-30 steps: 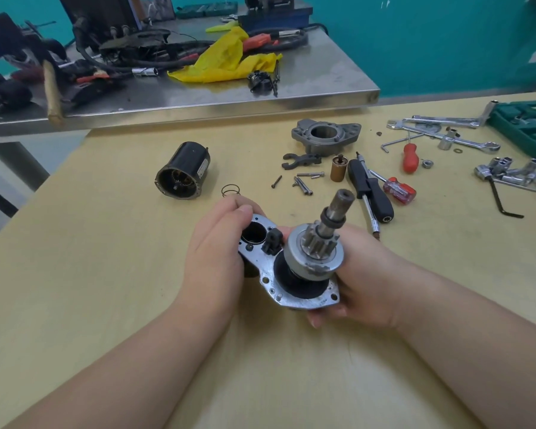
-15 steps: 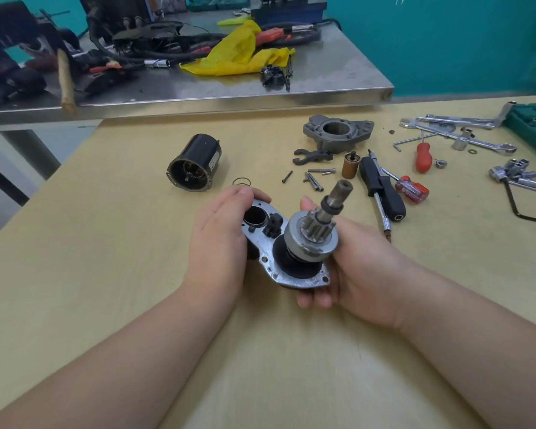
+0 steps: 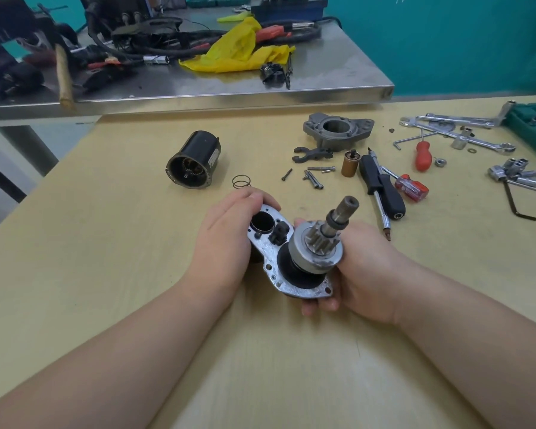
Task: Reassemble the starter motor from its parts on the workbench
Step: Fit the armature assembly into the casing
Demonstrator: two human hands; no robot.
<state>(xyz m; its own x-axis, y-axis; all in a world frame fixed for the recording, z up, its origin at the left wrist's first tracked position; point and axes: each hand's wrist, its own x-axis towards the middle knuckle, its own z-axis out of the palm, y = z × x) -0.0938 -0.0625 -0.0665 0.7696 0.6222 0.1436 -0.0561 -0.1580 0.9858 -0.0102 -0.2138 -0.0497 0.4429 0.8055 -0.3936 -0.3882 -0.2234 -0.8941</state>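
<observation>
Both hands cradle the half-built starter just above the pale wooden workbench (image 3: 106,274), near the middle of the scene. The left hand (image 3: 226,243) wraps its fingers over the far-left end of the flat, silvery cast-metal mounting plate (image 3: 268,247), while the right hand (image 3: 362,270) curls under and around the plate's near-right end. This probably keeps the dull grey pinion gear and stepped steel shaft (image 3: 328,230) tilted up toward the camera for inspection, and steadies the plate from two ends.

The plate looks scuffed and matte, pierced by a round dark bore and small screw holes; a black disc sits under the gear drum.

The remaining parts lie well apart on the far side: the black cylindrical motor housing (image 3: 194,161) on its side at far left, a thin wire coil spring (image 3: 241,181) just beyond the left hand, the rough grey cast nose housing (image 3: 338,130), a black forked lever (image 3: 311,153), a copper-coloured cylinder (image 3: 351,164) and loose slim screws (image 3: 313,178).
</observation>
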